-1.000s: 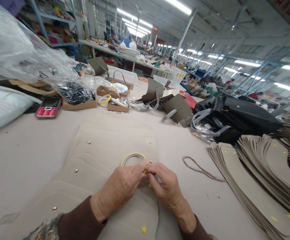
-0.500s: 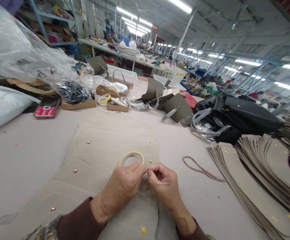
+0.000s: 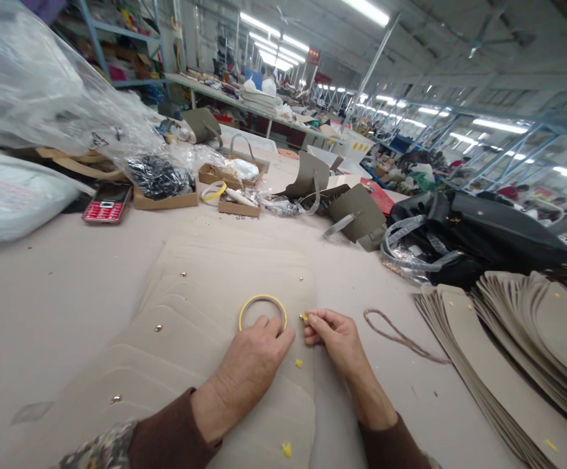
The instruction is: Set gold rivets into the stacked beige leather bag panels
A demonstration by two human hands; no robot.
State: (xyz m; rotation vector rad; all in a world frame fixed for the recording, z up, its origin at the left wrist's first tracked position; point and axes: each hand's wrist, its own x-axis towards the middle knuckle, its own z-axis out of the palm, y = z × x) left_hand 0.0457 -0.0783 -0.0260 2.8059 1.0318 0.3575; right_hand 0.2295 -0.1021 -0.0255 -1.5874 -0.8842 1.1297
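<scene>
1. Beige, smooth, flat panels (image 3: 224, 273) overlap in a fanned stack at centre frame, dotted with round, shiny studs (image 3: 159, 328).
2. Left hand (image 3: 247, 358) curls its fingers around a yellow-edged, ring-shaped tape roll (image 3: 262, 298), mid-frame.
3. Right hand (image 3: 336, 335) pinches a yellow scrap (image 3: 305, 317), fingertips together, right of centre.

Factory workshop: ceiling tube lights (image 3: 366, 11), cluttered worktable (image 3: 68, 293)

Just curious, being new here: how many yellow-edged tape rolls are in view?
2: one tape roll in the left grip, over the pale sheets; another tape roll farther back, beside a small cardboard box. More may be hidden from view.
</scene>
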